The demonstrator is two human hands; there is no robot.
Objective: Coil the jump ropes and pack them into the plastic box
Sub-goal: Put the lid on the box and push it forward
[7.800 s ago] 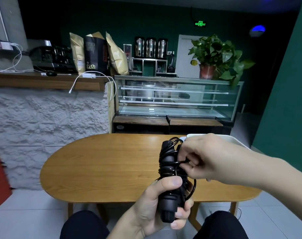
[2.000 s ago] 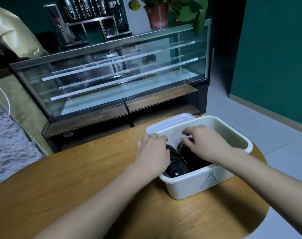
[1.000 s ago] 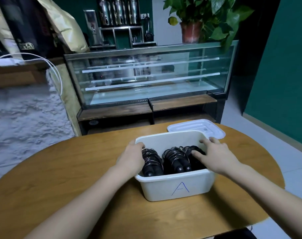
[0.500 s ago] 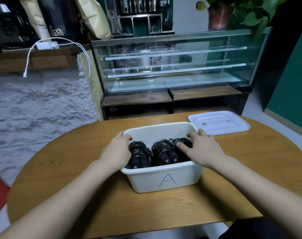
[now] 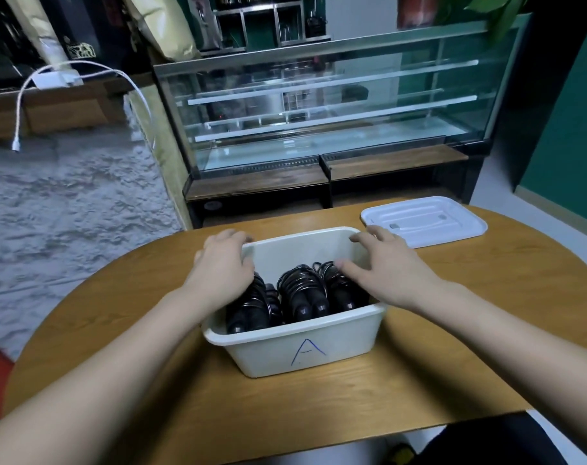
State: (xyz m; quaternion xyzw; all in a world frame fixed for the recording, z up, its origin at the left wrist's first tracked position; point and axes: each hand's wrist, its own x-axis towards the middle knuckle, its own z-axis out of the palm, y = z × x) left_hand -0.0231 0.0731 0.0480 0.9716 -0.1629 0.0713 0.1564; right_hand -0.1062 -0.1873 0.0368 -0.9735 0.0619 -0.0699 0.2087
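The left hand [image 5: 223, 263] lies over the left rim of the plastic box [image 5: 305, 350], its fingers bent over the far left corner and its palm above the leftmost bundle; whether it actually clasps the rim or only rests on it cannot be told. The right hand [image 5: 384, 263] lies flat and spread over the right side of the box, fingers nearly straight, fingertips at the far right corner and thumb touching the top of the rightmost bundle, holding nothing. Inside the box sit the jump ropes [image 5: 302, 293], black and coiled around their handles in three bundles side by side (handle ends face the near wall). The near wall carries a hand-drawn letter A [image 5: 307, 350]. The box stands on an oval wooden table [image 5: 453, 364], towards its middle. The white lid [image 5: 426, 221] lies flat on the table beyond the right hand, apart from the box. Behind the table stands a glass display case [image 5: 319, 109], and a white cable [image 5: 20, 105] hangs from the counter at left.
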